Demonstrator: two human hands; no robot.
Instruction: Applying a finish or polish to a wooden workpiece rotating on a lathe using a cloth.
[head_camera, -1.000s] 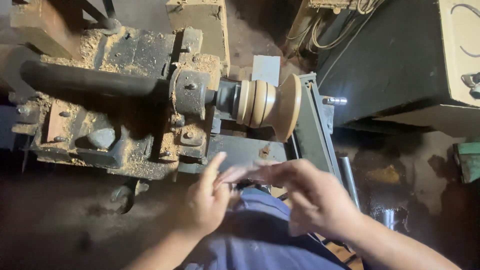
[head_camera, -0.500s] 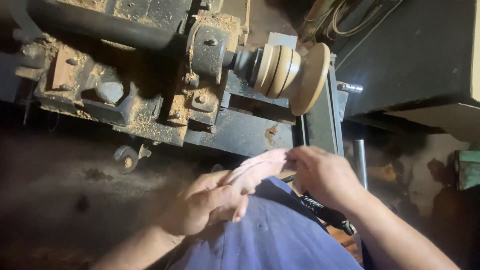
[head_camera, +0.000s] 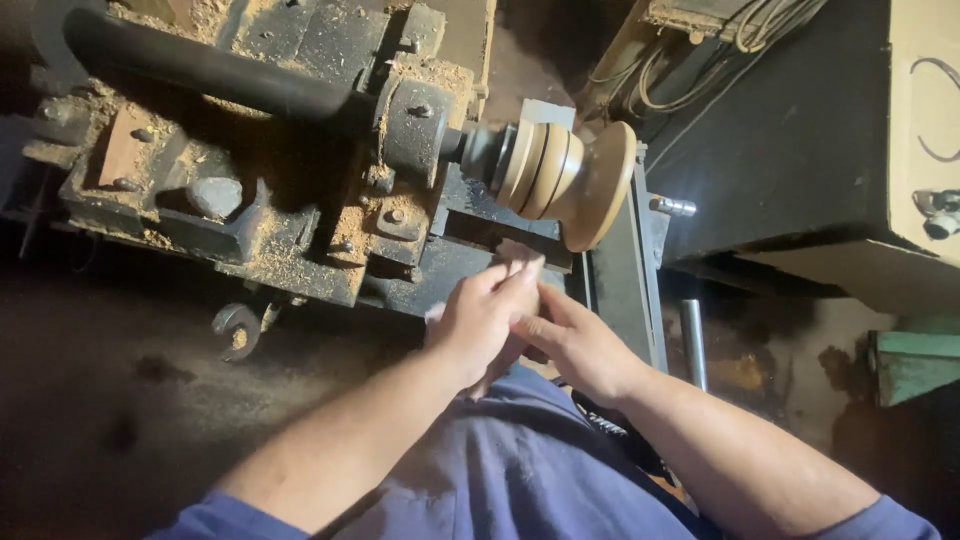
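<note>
I am leaning over the lathe (head_camera: 300, 190), its dark metal body lying caked in sawdust, a thick black bar (head_camera: 200, 65) running across its far left part. A big dark cabinet (head_camera: 800, 130) is standing off to the right, with a bundle of cables (head_camera: 740, 30) hanging at its top. On the lathe's spindle a turned wooden piece (head_camera: 565, 180) is sitting, pale brown, ringed with grooves and flaring into a wide disc on its right side; it is hanging just beyond my fingertips, not touching them. My blue trouser leg (head_camera: 480, 470) is filling the near edge of the view. My left hand (head_camera: 480, 320) and my right hand (head_camera: 575, 345) are pressing together in front of the lathe's near edge, right below the wooden piece. Something small and pale (head_camera: 520, 262) is showing at my left fingertips, but I cannot tell what it is, nor whether either grip is closing on it. A small wrench (head_camera: 237, 328) is hanging from the lathe's near left edge.
</note>
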